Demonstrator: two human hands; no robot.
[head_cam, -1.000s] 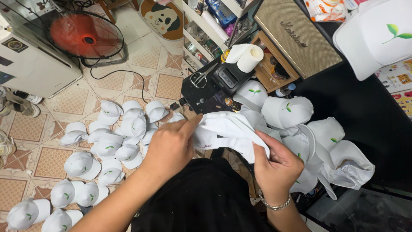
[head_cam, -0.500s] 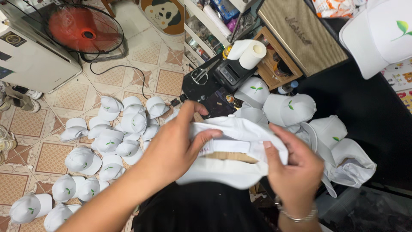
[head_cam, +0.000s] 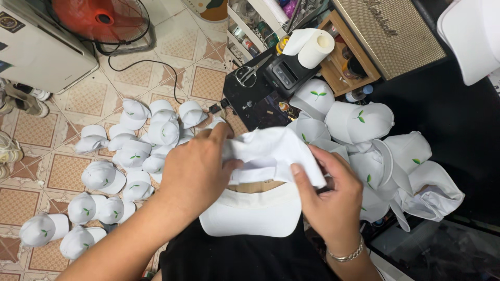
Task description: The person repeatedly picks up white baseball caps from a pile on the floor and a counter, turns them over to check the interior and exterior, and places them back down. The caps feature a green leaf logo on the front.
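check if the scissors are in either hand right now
No, the scissors lie on the black table, while the left hand and right hand grip the white cap.

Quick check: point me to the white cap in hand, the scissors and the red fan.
white cap (head_cam: pixel 253 212), head view, on its brim.
scissors (head_cam: pixel 246 75), head view, on the handle loops.
red fan (head_cam: pixel 99 18), head view, on the red blades behind the grille.

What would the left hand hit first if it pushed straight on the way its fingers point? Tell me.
The left hand grips the white cap, fingers pointing up and right. Past the cap, it would probably meet the black table edge near the scissors, though depth is unclear.
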